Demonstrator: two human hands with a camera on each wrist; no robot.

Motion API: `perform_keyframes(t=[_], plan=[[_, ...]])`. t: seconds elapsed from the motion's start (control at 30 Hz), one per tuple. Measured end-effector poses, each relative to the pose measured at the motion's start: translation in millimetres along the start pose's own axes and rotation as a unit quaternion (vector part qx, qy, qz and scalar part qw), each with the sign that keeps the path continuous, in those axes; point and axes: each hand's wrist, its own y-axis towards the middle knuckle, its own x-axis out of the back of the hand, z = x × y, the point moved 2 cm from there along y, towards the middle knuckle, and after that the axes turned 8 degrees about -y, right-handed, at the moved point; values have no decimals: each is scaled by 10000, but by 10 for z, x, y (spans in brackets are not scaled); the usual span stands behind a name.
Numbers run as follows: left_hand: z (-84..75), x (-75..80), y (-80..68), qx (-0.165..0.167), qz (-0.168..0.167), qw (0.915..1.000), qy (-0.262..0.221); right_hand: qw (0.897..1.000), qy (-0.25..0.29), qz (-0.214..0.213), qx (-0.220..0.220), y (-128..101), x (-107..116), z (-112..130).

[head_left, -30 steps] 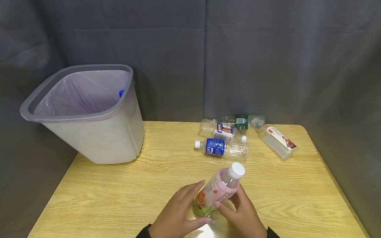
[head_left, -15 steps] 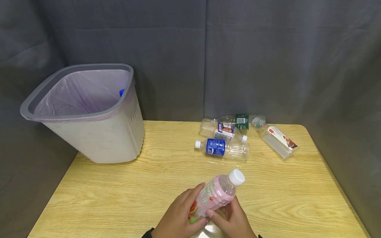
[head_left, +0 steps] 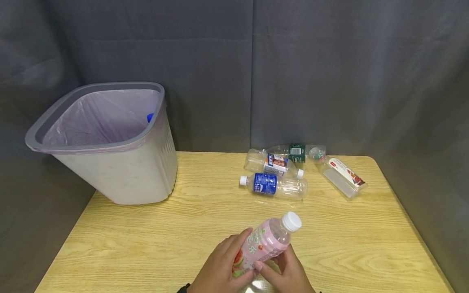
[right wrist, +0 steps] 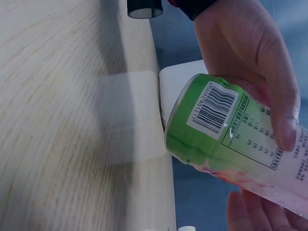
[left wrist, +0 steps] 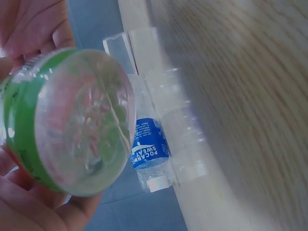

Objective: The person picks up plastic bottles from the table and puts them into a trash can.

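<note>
Both hands hold the pink-labelled bottle (head_left: pixel 264 244) above the near edge of the wooden table (head_left: pixel 146 244), its white cap (head_left: pixel 291 221) tilted up to the far right. The left hand (head_left: pixel 220 268) curls its fingers round the lower body; the right hand (head_left: pixel 286 272) grips it from the near right side, fingertips on the label. Compared with a second ago, the bottle sits lower and flatter and has turned in the hands, so other print faces up. Four empty bottles (head_left: pixel 272 185) lie far right; the lined bin (head_left: pixel 121 175) stands far left.
</note>
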Motion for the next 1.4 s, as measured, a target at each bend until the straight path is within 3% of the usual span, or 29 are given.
perform_keyframes(t=[0.1,0.23,0.33,0.43,0.57,0.73,0.8,0.9,1.0,1.13,1.27,1.4], plan=[[-5,22,26,-228,-122,9995,182,9999,-128,-25,-17,10,19,8],[-13,100,68,-523,-206,9982,222,9988,-254,56,407,42,61,31],[-33,215,109,-482,-278,9981,269,9970,-252,162,710,73,103,48],[-56,419,169,-405,-555,9965,476,9953,-258,222,903,91,152,42],[-112,876,272,-573,-1270,9864,877,9938,-385,241,1017,88,242,9],[-317,1677,395,-814,-2323,9627,1121,9928,-911,126,764,51,372,-24],[-416,2002,433,-796,-2633,9541,1184,9860,-1518,0,691,34,435,-51],[-537,2452,483,-607,-2920,9455,1309,9654,-2568,-192,399,11,553,-97],[-592,2852,554,-193,-3066,9400,1484,9470,-3204,-218,102,-18,697,-125],[-581,3280,634,436,-3000,9348,1851,9335,-3577,-214,74,-39,885,-153],[-496,3565,714,731,-2651,9352,2230,9201,-3901,-251,231,-63,1019,-197],[-341,3774,798,1031,-2366,9366,2371,9163,-3986,-262,269,-84,1079,-230]])
